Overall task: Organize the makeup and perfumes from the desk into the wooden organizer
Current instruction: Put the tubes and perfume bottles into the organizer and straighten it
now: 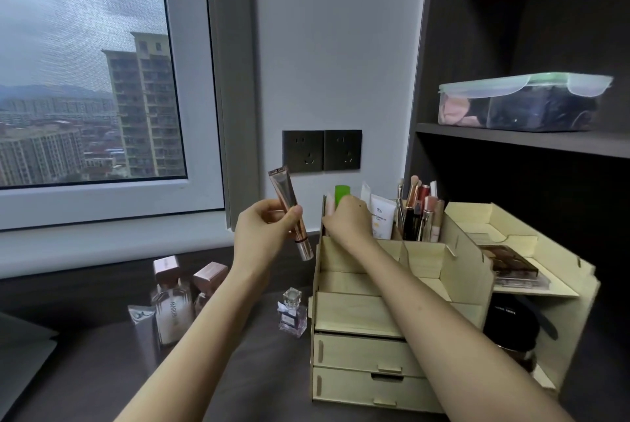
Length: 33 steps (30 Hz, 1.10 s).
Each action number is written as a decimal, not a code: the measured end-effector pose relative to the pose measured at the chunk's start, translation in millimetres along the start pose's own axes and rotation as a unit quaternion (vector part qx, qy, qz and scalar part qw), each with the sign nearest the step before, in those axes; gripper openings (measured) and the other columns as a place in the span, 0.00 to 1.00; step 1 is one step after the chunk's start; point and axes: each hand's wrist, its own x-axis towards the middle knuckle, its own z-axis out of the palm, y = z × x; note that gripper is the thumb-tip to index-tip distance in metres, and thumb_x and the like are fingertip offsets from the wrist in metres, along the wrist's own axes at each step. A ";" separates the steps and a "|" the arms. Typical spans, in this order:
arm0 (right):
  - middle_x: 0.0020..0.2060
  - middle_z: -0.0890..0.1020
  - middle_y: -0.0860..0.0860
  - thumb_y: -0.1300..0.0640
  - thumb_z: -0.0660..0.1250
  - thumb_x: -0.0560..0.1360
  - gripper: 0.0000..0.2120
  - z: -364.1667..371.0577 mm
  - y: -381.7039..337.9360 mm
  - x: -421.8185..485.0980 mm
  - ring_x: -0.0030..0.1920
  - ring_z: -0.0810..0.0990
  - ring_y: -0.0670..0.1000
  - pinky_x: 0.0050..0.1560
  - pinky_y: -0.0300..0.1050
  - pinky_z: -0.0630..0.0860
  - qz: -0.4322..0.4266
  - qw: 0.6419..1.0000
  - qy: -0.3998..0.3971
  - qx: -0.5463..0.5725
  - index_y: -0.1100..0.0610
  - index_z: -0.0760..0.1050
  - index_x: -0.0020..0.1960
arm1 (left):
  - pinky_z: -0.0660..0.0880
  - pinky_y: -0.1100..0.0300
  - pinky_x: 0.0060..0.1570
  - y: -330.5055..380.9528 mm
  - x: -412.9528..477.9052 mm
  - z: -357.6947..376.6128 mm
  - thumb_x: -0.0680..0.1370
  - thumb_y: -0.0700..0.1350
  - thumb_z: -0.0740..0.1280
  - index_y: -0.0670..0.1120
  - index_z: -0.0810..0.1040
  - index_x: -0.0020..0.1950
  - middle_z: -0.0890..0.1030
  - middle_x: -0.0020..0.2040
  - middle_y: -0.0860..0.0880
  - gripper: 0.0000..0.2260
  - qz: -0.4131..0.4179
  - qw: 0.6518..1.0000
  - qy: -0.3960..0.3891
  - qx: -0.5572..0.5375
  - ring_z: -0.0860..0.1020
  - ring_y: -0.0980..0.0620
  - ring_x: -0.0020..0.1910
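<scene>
My left hand (pixel 264 234) holds a slim rose-gold and silver makeup tube (pixel 289 210) upright, cap down, just left of the wooden organizer (pixel 358 319). My right hand (pixel 347 220) reaches into the organizer's back-left compartment, fingers around a tube there next to a green bottle (pixel 342 195); what it grips is mostly hidden. A white tube (pixel 383 219) and several brushes and lip products (pixel 419 213) stand in the back compartments. On the desk to the left stand two perfume bottles with pink caps (pixel 170 299), a silver tube (pixel 143 326) and a small clear perfume bottle (pixel 292 314).
An eyeshadow palette (pixel 511 263) lies on the organizer's right shelf, with a black jar (pixel 509 324) beneath. Two drawers are shut at the organizer's front. A lidded plastic box (pixel 521 103) sits on the dark shelf at right. Wall sockets (pixel 322 150) and a window are behind.
</scene>
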 end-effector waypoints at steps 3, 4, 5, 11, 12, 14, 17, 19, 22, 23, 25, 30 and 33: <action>0.49 0.80 0.60 0.59 0.60 0.79 0.09 -8.5 1.7 -4.4 0.50 0.79 0.59 0.39 0.41 0.66 -0.014 1.000 -0.023 -0.006 0.65 0.75 0.51 | 0.77 0.43 0.55 0.0 0.7 0.6 0.72 0.44 0.71 0.39 0.79 0.50 0.81 0.48 0.34 0.10 0.004 1.000 -0.006 0.011 0.80 0.37 0.51; 0.46 0.79 0.60 0.60 0.60 0.78 0.09 -14.0 1.9 -5.4 0.49 0.78 0.60 0.38 0.41 0.66 -0.020 0.999 -0.024 -0.019 0.65 0.75 0.48 | 0.78 0.44 0.55 0.4 1.2 1.1 0.73 0.44 0.71 0.40 0.80 0.49 0.81 0.48 0.34 0.09 0.007 1.000 -0.008 0.015 0.80 0.37 0.50; 0.41 0.78 0.59 0.62 0.60 0.78 0.08 -21.0 2.5 -5.5 0.48 0.77 0.59 0.37 0.41 0.66 -0.031 0.999 -0.016 -0.037 0.63 0.75 0.43 | 0.78 0.44 0.55 0.7 2.0 1.7 0.73 0.44 0.71 0.40 0.80 0.48 0.81 0.46 0.35 0.08 0.011 1.000 -0.011 0.021 0.81 0.38 0.50; 0.52 0.83 0.53 0.57 0.65 0.77 0.11 -68.7 2.1 31.6 0.55 0.77 0.55 0.49 0.45 0.71 -0.195 0.953 0.127 -0.195 0.55 0.79 0.57 | 0.80 0.48 0.50 8.5 15.5 7.9 0.74 0.45 0.69 0.46 0.76 0.44 0.77 0.37 0.46 0.04 0.050 0.995 -0.034 0.074 0.81 0.43 0.44; 0.57 0.81 0.54 0.55 0.65 0.77 0.14 -73.1 2.1 41.2 0.59 0.75 0.56 0.55 0.47 0.70 -0.211 0.950 0.074 -0.219 0.53 0.76 0.62 | 0.80 0.47 0.50 10.6 18.6 9.1 0.74 0.45 0.69 0.47 0.76 0.43 0.76 0.36 0.47 0.04 0.055 0.995 -0.035 0.080 0.80 0.45 0.42; 0.63 0.77 0.52 0.52 0.65 0.76 0.20 -75.0 2.2 56.7 0.65 0.71 0.55 0.65 0.51 0.64 -0.225 0.936 -0.033 -0.267 0.50 0.70 0.68 | 0.79 0.45 0.50 13.0 23.8 11.4 0.74 0.45 0.69 0.47 0.76 0.42 0.76 0.35 0.49 0.04 0.063 0.993 -0.035 0.088 0.80 0.47 0.41; 0.63 0.77 0.50 0.50 0.67 0.75 0.24 -66.4 4.8 71.3 0.66 0.70 0.54 0.66 0.53 0.60 -0.230 0.915 -0.127 -0.306 0.48 0.68 0.69 | 0.79 0.45 0.50 12.7 29.6 13.2 0.73 0.45 0.69 0.46 0.76 0.41 0.77 0.34 0.48 0.05 0.067 0.992 -0.039 0.103 0.79 0.48 0.39; 0.63 0.77 0.50 0.47 0.68 0.74 0.24 -59.2 6.1 75.6 0.66 0.70 0.55 0.65 0.53 0.60 -0.232 0.909 -0.149 -0.312 0.48 0.69 0.68 | 0.80 0.46 0.48 10.4 33.1 13.9 0.73 0.45 0.69 0.47 0.75 0.39 0.76 0.33 0.50 0.06 0.065 0.990 -0.044 0.114 0.77 0.51 0.35; 0.61 0.78 0.51 0.46 0.68 0.73 0.22 -50.4 7.4 78.4 0.63 0.72 0.54 0.64 0.52 0.61 -0.245 0.907 -0.138 -0.314 0.49 0.72 0.65 | 0.79 0.46 0.48 6.6 38.9 15.3 0.74 0.45 0.69 0.46 0.74 0.39 0.76 0.33 0.49 0.06 0.055 0.989 -0.048 0.130 0.76 0.51 0.34; 0.59 0.78 0.51 0.46 0.68 0.73 0.21 -48.9 7.5 79.2 0.62 0.72 0.54 0.63 0.52 0.62 -0.245 0.909 -0.133 -0.310 0.49 0.73 0.64 | 0.79 0.46 0.48 6.3 40.0 16.3 0.74 0.45 0.69 0.46 0.74 0.40 0.77 0.34 0.48 0.06 0.052 0.988 -0.053 0.135 0.77 0.50 0.35; 0.55 0.80 0.51 0.45 0.68 0.72 0.20 -48.7 7.4 81.7 0.59 0.74 0.54 0.61 0.51 0.62 -0.240 0.913 -0.124 -0.306 0.51 0.75 0.61 | 0.79 0.47 0.49 7.0 42.1 19.3 0.74 0.46 0.68 0.44 0.75 0.43 0.81 0.40 0.42 0.06 0.046 0.987 -0.062 0.143 0.81 0.45 0.40; 0.52 0.81 0.51 0.43 0.68 0.72 0.18 -52.1 8.7 85.4 0.56 0.75 0.53 0.60 0.52 0.62 -0.232 0.905 -0.097 -0.343 0.53 0.77 0.56 | 0.79 0.54 0.44 11.8 49.1 28.6 0.74 0.46 0.69 0.48 0.73 0.41 0.81 0.40 0.44 0.06 0.059 0.983 -0.084 0.155 0.79 0.49 0.37; 0.53 0.80 0.51 0.42 0.68 0.72 0.19 -53.7 8.9 84.1 0.57 0.74 0.53 0.61 0.52 0.61 -0.233 0.903 -0.097 -0.348 0.52 0.77 0.58 | 0.78 0.59 0.40 13.6 52.1 33.1 0.74 0.45 0.69 0.50 0.71 0.39 0.78 0.38 0.47 0.07 0.055 0.986 -0.083 0.136 0.78 0.53 0.35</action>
